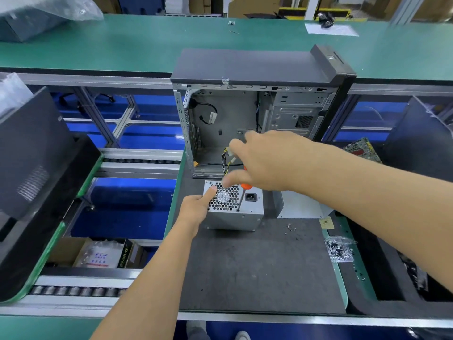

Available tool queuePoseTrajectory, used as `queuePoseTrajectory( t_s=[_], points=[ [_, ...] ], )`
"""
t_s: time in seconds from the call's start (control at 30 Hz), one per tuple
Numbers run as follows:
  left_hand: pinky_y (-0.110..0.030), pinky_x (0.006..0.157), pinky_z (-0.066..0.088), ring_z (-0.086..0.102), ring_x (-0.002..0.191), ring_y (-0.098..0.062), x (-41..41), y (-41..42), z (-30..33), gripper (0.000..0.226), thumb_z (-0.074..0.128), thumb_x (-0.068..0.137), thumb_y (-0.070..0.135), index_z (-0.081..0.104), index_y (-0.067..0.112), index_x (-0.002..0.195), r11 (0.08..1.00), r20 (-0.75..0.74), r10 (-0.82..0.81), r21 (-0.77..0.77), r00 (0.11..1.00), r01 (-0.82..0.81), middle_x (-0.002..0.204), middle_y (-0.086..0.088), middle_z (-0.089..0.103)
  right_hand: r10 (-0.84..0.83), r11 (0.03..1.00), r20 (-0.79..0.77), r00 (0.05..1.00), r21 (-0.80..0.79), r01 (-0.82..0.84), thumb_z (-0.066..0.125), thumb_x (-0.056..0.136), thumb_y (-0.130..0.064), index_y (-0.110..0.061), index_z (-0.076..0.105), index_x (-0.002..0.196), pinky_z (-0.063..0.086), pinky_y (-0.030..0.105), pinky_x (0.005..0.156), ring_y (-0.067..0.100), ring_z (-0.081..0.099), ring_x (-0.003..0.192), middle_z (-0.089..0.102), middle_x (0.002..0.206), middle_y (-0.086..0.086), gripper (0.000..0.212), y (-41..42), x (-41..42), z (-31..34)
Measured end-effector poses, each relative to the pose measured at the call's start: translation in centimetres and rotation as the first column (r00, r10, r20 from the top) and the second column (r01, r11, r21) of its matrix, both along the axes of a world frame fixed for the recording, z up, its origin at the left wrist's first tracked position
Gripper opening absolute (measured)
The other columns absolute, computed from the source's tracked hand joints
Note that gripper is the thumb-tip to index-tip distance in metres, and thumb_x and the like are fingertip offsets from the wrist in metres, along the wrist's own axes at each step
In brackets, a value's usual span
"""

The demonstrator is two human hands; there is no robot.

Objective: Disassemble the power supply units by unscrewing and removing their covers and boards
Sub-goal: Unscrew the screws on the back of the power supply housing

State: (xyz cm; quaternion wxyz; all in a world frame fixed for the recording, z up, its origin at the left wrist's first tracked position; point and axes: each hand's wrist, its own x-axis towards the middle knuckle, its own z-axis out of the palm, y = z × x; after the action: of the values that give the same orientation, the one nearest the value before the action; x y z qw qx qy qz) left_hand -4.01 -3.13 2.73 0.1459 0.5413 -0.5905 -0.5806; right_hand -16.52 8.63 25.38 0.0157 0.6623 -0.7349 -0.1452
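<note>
A: While my left hand steadies the power supply on the mat, fingers nearly straight, right hand grips the screwdriver.
B: Tip may slip; box could tilt.

Silver-grey power supply unit with honeycomb-patterned grille (black socket beside it), orange-handled screwdriver, dark grey speckled mat, green conveyor belt, blue bins underneath.

A silver metal box with a round honeycomb grille sits on the dark grey tabletop. The left hand touches its left edge. The right hand holds an orange-handled screwdriver, tip down on the box. An open grey computer case stands behind.
</note>
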Motion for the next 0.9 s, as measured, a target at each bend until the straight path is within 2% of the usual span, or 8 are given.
queuePoseTrajectory(
  t_s=[0.07,0.17,0.27,0.4,0.5,0.63,0.77,0.9],
  points=[
    [-0.034,0.057,0.018,0.021,0.058,-0.018,0.0,0.0,-0.1,0.062,0.065,0.087,0.063,0.025,0.023,0.06,1.0,-0.001,0.002,0.007,1.0,-0.002,0.062,-0.002,0.024,0.014,0.997,-0.123,0.992,-0.077,-0.024,0.02,0.087,-0.078,-0.012,0.051,0.11,0.024,0.031,0.048,0.024,0.04,0.062,0.035,0.069,0.0,0.076,0.1,0.3,-0.2],
    [-0.033,0.057,0.017,0.019,0.055,-0.017,0.0,0.1,0.0,0.066,0.065,0.087,0.061,0.02,0.024,0.057,1.0,-0.004,0.007,-0.007,1.0,-0.007,0.055,0.004,0.019,0.117,0.984,-0.169,0.979,-0.116,-0.138,0.032,0.1,-0.06,-0.015,0.053,0.111,0.028,0.031,0.051,0.031,0.055,0.074,0.033,0.069,0.001,0.051,0.0,0.2,-0.6],
    [-0.033,0.056,0.016,0.017,0.053,-0.016,0.0,0.1,0.2,0.067,0.066,0.086,0.061,0.018,0.024,0.057,1.0,0.001,0.012,-0.009,1.0,-0.012,0.054,0.004,0.017,0.191,0.977,0.093,0.977,-0.112,-0.181,0.053,0.096,-0.038,-0.025,0.048,0.101,0.037,0.034,0.061,0.026,0.054,0.086,0.052,0.093,-0.003,0.015,-0.1,-0.3,-0.4],
    [-0.033,0.056,0.018,0.019,0.054,-0.016,-0.1,0.1,0.2,0.065,0.066,0.086,0.063,0.021,0.024,0.058,1.0,0.017,0.012,-0.01,1.0,-0.012,0.057,0.002,0.02,0.187,0.982,0.255,0.949,-0.057,-0.179,0.064,0.089,-0.046,-0.028,0.046,0.109,0.038,0.036,0.07,0.023,0.049,0.092,0.051,0.099,-0.007,0.032,-0.1,-0.2,-0.3],
    [-0.032,0.054,0.016,0.018,0.052,-0.015,0.0,0.2,0.2,0.066,0.065,0.084,0.065,0.02,0.025,0.057,1.0,0.026,0.017,-0.015,1.0,-0.017,0.053,0.005,0.019,0.07,0.994,-0.015,0.997,-0.077,-0.071,0.026,0.078,-0.082,-0.019,0.037,0.101,0.028,0.032,0.051,0.026,0.044,0.065,0.043,0.074,-0.001,0.067,0.1,-0.1,-0.3],
    [-0.032,0.056,0.016,0.017,0.052,-0.015,0.1,0.4,0.1,0.069,0.066,0.084,0.064,0.017,0.025,0.056,0.999,0.009,0.012,-0.047,1.0,-0.012,0.053,0.006,0.016,0.074,0.987,-0.264,0.962,-0.116,-0.107,0.023,0.098,-0.064,-0.016,0.04,0.094,0.016,0.029,0.046,0.024,0.036,0.059,0.029,0.065,0.0,0.051,0.3,-0.2,-0.2],
    [-0.032,0.056,0.015,0.016,0.05,-0.015,0.1,0.5,0.2,0.07,0.066,0.084,0.064,0.016,0.025,0.055,0.998,0.008,0.01,-0.056,1.0,-0.01,0.051,0.007,0.015,0.127,0.989,-0.001,0.992,-0.076,-0.127,0.046,0.099,-0.038,-0.017,0.042,0.114,0.037,0.034,0.059,0.026,0.047,0.081,0.049,0.093,0.001,0.026,0.4,-0.8,0.0],
    [-0.033,0.057,0.018,0.018,0.051,-0.016,0.0,0.5,0.3,0.069,0.067,0.083,0.065,0.018,0.024,0.056,0.999,0.014,0.024,-0.039,1.0,-0.024,0.051,0.006,0.017,0.154,0.988,0.211,0.965,-0.001,-0.157,0.06,0.091,-0.031,-0.028,0.041,0.122,0.038,0.036,0.078,0.022,0.034,0.096,0.045,0.111,-0.003,0.036,0.5,-0.5,0.2]
  ],
)
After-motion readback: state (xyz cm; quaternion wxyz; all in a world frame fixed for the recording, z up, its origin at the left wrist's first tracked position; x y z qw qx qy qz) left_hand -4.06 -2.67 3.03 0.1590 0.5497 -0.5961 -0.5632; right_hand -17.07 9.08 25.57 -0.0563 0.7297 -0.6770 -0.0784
